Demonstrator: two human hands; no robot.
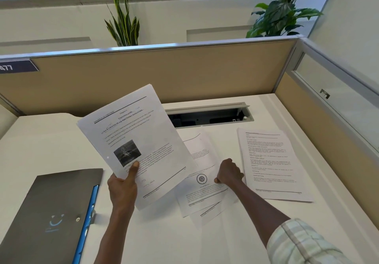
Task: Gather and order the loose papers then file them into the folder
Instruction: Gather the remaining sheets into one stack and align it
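My left hand (123, 187) holds up a printed sheet with a small photo (139, 140), tilted above the desk, thumb on its lower edge. My right hand (228, 172) rests fingers curled on a loose pile of overlapping papers (202, 194) in the middle of the desk, pinching the edge of the top sheet with a round seal. Another printed stack (270, 163) lies flat to the right. A closed grey folder (51, 216) with a blue spine lies at the lower left.
The white desk (164, 239) is enclosed by tan partition walls (184, 72) at the back and right. An open cable tray (209, 116) is set into the desk behind the papers. Plants stand beyond the partition.
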